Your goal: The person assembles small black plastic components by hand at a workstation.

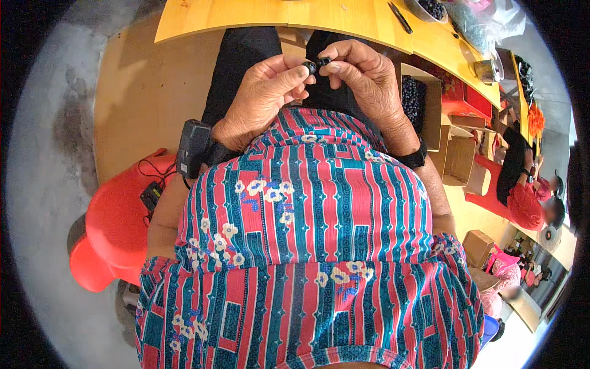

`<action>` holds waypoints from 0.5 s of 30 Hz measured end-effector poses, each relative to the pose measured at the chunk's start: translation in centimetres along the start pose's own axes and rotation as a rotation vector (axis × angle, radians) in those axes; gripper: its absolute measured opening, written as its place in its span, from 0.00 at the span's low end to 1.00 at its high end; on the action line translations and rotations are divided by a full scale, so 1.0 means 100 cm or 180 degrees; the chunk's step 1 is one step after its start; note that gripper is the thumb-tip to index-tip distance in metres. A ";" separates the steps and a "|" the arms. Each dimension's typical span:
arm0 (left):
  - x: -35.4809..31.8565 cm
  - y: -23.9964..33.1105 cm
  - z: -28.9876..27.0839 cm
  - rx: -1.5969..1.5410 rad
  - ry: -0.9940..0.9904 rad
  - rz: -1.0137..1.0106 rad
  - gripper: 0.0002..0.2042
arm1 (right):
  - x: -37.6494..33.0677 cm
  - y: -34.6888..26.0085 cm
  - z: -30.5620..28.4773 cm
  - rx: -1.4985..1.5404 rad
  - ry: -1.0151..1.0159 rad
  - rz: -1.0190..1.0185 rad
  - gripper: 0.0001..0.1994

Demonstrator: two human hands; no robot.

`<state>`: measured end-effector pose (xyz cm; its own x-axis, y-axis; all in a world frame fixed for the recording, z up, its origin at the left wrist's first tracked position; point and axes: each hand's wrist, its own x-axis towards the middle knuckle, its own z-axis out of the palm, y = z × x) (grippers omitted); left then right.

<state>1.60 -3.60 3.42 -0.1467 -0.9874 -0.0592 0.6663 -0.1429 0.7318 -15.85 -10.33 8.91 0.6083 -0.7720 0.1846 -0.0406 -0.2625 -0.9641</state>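
Note:
Just beyond my lap, both hands meet over my dark trousers, short of the table's near edge. Pinched between the thumb and fingers of my left hand (267,89) is a small black round part (309,67). A second small black part (322,61) is in the fingertips of my right hand (367,77), right up against the first. Whether the two pieces are joined or only touching, I cannot tell. Fingertips cover much of both, and their exact kind is too small to make out.
On the yellow wooden table (344,15) lie a black pen (401,17), a bowl (444,18) of small dark pieces, clear plastic bags (491,24) and a clear cup (488,71). Beside my right forearm stands a cardboard box (434,120) holding small black parts. A red chair (123,215) is at left; other people sit at right.

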 end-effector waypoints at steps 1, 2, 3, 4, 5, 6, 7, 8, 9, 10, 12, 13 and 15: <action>0.000 0.000 0.000 -0.0036 0.0018 -0.0024 0.08 | 0.000 -0.001 0.000 0.0000 0.0000 0.0001 0.04; 0.000 0.000 0.000 -0.0037 0.0017 -0.0025 0.08 | 0.000 -0.002 0.000 -0.0183 0.0005 0.0024 0.04; 0.000 -0.001 -0.001 -0.0024 0.0001 -0.0003 0.08 | 0.001 -0.002 0.000 -0.0362 0.0004 0.0048 0.04; 0.000 -0.001 -0.002 -0.0011 -0.0016 0.0019 0.08 | 0.001 -0.003 0.001 -0.0361 -0.0002 0.0050 0.04; 0.000 -0.002 -0.003 -0.0014 -0.0010 0.0021 0.08 | 0.002 -0.003 0.001 -0.0486 -0.0044 -0.0049 0.04; 0.000 -0.002 -0.003 -0.0001 -0.0006 0.0018 0.08 | 0.002 -0.004 0.000 -0.0616 -0.0078 -0.0145 0.04; 0.001 -0.002 -0.003 0.0011 -0.0002 0.0015 0.08 | 0.003 -0.004 0.000 -0.0619 -0.0077 -0.0140 0.04; 0.002 -0.002 -0.003 0.0007 -0.0004 0.0011 0.08 | 0.003 -0.004 0.000 -0.0678 -0.0080 -0.0117 0.04; 0.001 -0.002 -0.004 0.0053 -0.0037 0.0024 0.08 | 0.003 -0.005 0.000 -0.0734 -0.0090 -0.0099 0.04; 0.001 -0.002 -0.004 0.0099 -0.0070 0.0036 0.08 | 0.003 -0.006 0.000 -0.0734 -0.0094 -0.0099 0.04; 0.001 -0.002 -0.005 0.0118 -0.0082 0.0041 0.08 | 0.003 -0.006 0.001 -0.0821 -0.0157 -0.0176 0.05; 0.001 -0.003 -0.006 0.0139 -0.0097 0.0043 0.08 | 0.004 -0.006 0.001 -0.0820 -0.0163 -0.0175 0.05; 0.000 -0.003 -0.004 0.0209 -0.0052 0.0061 0.08 | 0.003 -0.006 0.000 -0.0849 -0.0164 -0.0153 0.05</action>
<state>1.70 -3.59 2.87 -0.1467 -0.9886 -0.0342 0.6197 -0.1187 0.7758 -15.59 -10.41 9.52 0.6539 -0.7262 0.2125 -0.2138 -0.4467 -0.8688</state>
